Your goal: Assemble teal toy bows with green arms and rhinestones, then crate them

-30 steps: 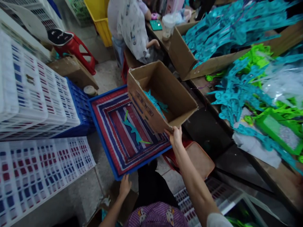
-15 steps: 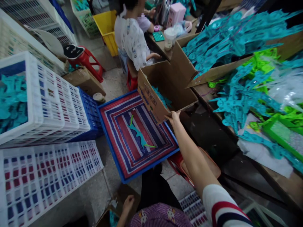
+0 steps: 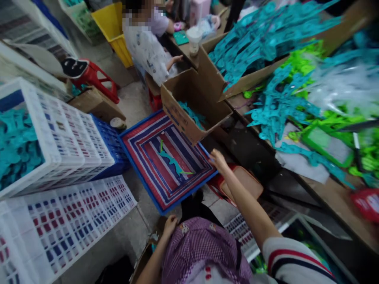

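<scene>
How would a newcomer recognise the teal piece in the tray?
Find the blue-rimmed tray, at the right hand. On its striped lining lies the teal piece. Unlike the teal heap on the table, it is single, with thin green ends.

No text is legible. Dark printing on the open brown cardboard box (image 3: 181, 119) is too blurred to read.
</scene>
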`<action>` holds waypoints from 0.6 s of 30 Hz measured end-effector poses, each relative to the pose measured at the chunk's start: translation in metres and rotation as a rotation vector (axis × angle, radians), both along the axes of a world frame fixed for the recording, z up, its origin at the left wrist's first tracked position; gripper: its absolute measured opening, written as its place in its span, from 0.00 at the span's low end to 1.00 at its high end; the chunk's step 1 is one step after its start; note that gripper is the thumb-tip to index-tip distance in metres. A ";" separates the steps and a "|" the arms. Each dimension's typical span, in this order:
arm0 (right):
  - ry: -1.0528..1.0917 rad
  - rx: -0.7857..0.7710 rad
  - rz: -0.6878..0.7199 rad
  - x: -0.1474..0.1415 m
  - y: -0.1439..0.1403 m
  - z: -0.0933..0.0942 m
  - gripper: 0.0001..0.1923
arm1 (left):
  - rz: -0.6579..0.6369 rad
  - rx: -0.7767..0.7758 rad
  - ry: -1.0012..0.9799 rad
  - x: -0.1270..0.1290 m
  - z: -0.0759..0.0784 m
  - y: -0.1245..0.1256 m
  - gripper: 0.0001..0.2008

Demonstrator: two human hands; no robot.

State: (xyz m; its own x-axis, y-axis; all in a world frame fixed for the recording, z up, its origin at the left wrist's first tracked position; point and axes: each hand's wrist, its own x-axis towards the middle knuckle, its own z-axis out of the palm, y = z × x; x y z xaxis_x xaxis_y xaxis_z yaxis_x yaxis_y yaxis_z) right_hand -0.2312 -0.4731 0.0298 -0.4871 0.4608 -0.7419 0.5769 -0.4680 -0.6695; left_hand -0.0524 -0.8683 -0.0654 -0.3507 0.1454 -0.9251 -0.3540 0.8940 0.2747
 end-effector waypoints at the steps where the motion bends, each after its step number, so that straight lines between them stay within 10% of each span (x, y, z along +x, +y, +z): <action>1: -0.038 -0.003 0.006 0.043 -0.011 0.012 0.18 | -0.058 0.041 -0.006 -0.007 0.006 0.008 0.24; 8: -0.261 0.075 -0.130 0.305 -0.090 0.075 0.06 | -0.678 0.206 -0.011 -0.070 0.032 0.089 0.17; 13: -0.309 0.132 -0.350 0.393 -0.104 0.078 0.06 | -1.074 0.159 0.000 -0.083 0.044 0.166 0.15; 18: -0.326 0.120 -0.442 0.463 -0.090 0.065 0.04 | -1.269 0.127 -0.037 -0.021 0.045 0.253 0.17</action>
